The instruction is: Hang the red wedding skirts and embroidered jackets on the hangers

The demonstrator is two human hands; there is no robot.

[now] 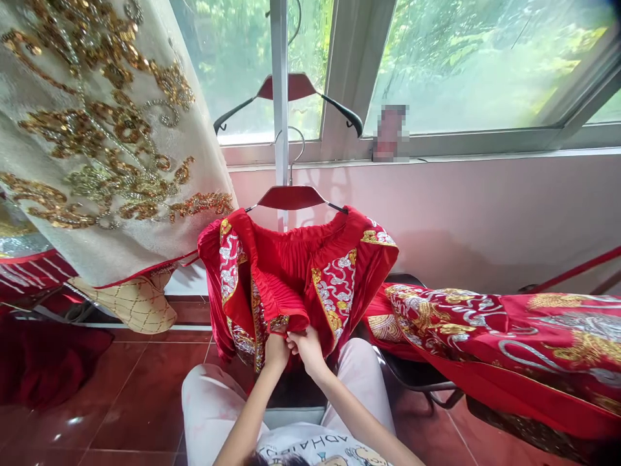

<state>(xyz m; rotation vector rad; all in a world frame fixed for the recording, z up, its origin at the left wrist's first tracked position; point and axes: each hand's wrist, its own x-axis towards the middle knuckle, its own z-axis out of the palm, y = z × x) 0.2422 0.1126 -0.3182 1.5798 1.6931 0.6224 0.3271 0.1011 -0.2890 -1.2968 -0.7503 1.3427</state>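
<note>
A red garment point(286, 272) with a gathered top edge and silver and gold embroidered panels hangs from a hanger point(291, 197) in front of me. My left hand point(276, 353) is closed at the lower end of a pleated red part of it, just below a small gold-trimmed patch; its fingertips are hidden by the cloth. Right beside it, my right hand point(308, 349) pinches the edge of the same cloth, with its fingers bent. Both hands are close together above my lap, and the lower part of the garment is mostly hidden behind them.
An empty hanger point(291, 87) hangs higher on a metal pole point(280, 97) before the window. Cream cloth with gold sequins point(107, 129) hangs at left. More red embroidered cloth point(485, 323) lies across a black chair point(417, 375) at right. Dark cloth point(43, 362) is at lower left.
</note>
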